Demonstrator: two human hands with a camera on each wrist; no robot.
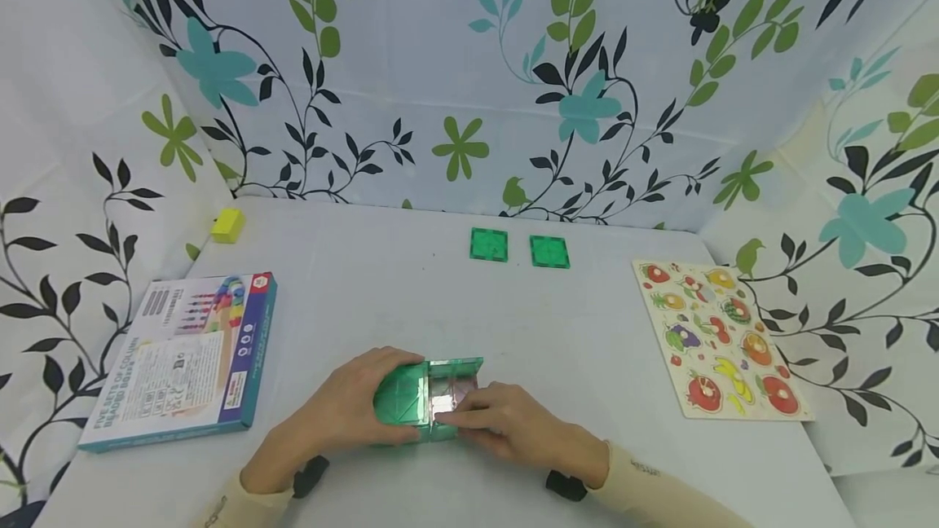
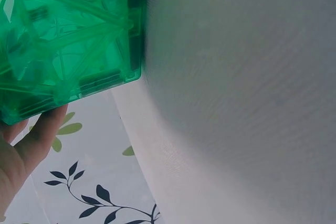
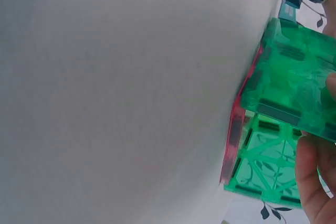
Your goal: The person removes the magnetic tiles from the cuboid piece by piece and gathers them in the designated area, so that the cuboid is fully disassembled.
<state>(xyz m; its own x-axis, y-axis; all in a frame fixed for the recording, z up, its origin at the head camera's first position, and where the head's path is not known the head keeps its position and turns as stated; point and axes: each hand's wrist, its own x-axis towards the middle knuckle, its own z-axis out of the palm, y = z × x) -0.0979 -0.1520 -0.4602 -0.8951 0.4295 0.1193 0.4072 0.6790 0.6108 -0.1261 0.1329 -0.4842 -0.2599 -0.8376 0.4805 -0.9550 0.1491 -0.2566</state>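
Note:
Green see-through magnetic tiles (image 1: 399, 394) form a box-like structure on the table in the head view. My left hand (image 1: 354, 399) grips its left part, thumb at the near side and fingers at the far side. My right hand (image 1: 517, 424) pinches the near green tile at the right part, fingers partly over the opening. A reddish tile (image 3: 234, 137) lies along the bottom in the right wrist view, with an upright green tile (image 3: 270, 163) meeting it. The left wrist view shows a green wall (image 2: 68, 35) close up, with fingers (image 2: 44, 132) below it.
Two loose green square tiles (image 1: 488, 244) lie at the back of the table. A yellow block (image 1: 228, 226) sits at the back left corner. On the left is a boxed bead set (image 1: 183, 357); on the right, a fruit puzzle board (image 1: 722, 336). Patterned cloth (image 1: 440, 88) hangs behind.

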